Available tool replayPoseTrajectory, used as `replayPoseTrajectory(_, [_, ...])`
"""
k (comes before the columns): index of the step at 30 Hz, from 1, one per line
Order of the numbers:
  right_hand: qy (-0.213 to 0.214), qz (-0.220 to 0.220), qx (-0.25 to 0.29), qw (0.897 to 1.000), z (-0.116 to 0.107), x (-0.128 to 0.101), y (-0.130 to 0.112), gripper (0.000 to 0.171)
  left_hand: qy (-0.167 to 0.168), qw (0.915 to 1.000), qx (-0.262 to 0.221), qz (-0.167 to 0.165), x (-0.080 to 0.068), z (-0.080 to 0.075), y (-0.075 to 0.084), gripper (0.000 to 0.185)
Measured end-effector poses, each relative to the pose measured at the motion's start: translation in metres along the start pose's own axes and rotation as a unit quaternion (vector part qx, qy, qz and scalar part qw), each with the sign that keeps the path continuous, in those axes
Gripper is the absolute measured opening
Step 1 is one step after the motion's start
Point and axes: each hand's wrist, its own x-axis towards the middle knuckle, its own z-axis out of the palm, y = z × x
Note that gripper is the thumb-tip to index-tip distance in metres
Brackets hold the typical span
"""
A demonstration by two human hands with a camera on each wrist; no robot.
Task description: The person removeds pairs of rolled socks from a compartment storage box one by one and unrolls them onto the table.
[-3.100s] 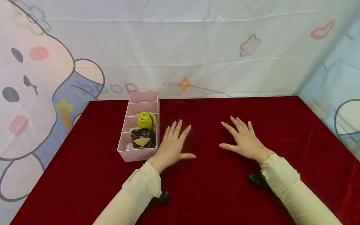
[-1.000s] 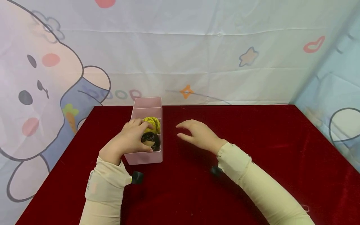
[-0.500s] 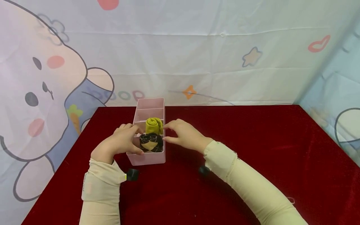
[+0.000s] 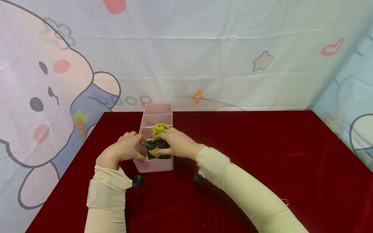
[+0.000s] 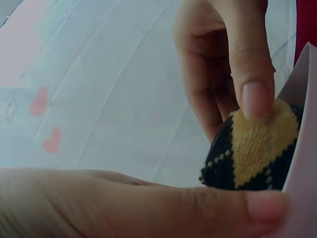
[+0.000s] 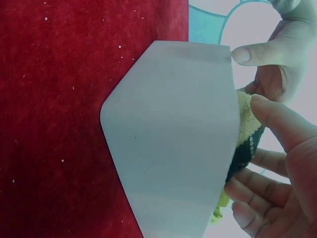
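A pink divided storage box (image 4: 153,166) stands on the table, left of centre in the head view. Its nearest compartment holds a rolled black sock with tan diamonds (image 4: 153,153); behind that sits a yellow rolled cloth (image 4: 158,128). My right hand (image 4: 178,144) pinches the patterned sock, thumb on a tan diamond (image 5: 257,144) and fingers on its far side. With my left hand (image 4: 123,148) I grip the box's near left part, the thumb at the front rim. In the right wrist view the box's front wall (image 6: 173,114) covers the sock's lower part.
Dark red velvet covers the table (image 4: 247,152). Behind it hangs a pale printed cloth backdrop (image 4: 189,58) with a cartoon animal at the left. The box's two far compartments (image 4: 158,119) show bare walls.
Both hands have come from spread over the table to the box. The left took its place at the box's left side; the right moved left over the right wall and took hold of the sock.
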Motion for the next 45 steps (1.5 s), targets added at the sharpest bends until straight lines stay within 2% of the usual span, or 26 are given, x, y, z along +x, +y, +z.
replayPoseTrajectory(9, [0.001, 0.015, -0.069, 0.997, 0.008, 0.005, -0.005, 0.056, -0.003, 1.0, -0.003, 0.002, 0.001, 0.001, -0.003, 0.062])
replayPoseTrajectory(22, [-0.029, 0.019, -0.085, 0.996, 0.002, 0.007, -0.012, 0.05, -0.004, 0.9999, -0.01, -0.006, 0.002, -0.001, -0.002, 0.062])
replayPoseTrajectory(30, [-0.021, 0.017, -0.08, 0.996, -0.002, 0.006, -0.013, 0.046, -0.003, 1.0, -0.008, -0.001, 0.002, 0.001, -0.002, 0.061])
replayPoseTrajectory(45, [0.052, 0.033, -0.016, 0.998, -0.022, -0.001, -0.013, 0.046, 0.002, 1.0, 0.005, -0.003, 0.001, -0.001, -0.001, 0.06])
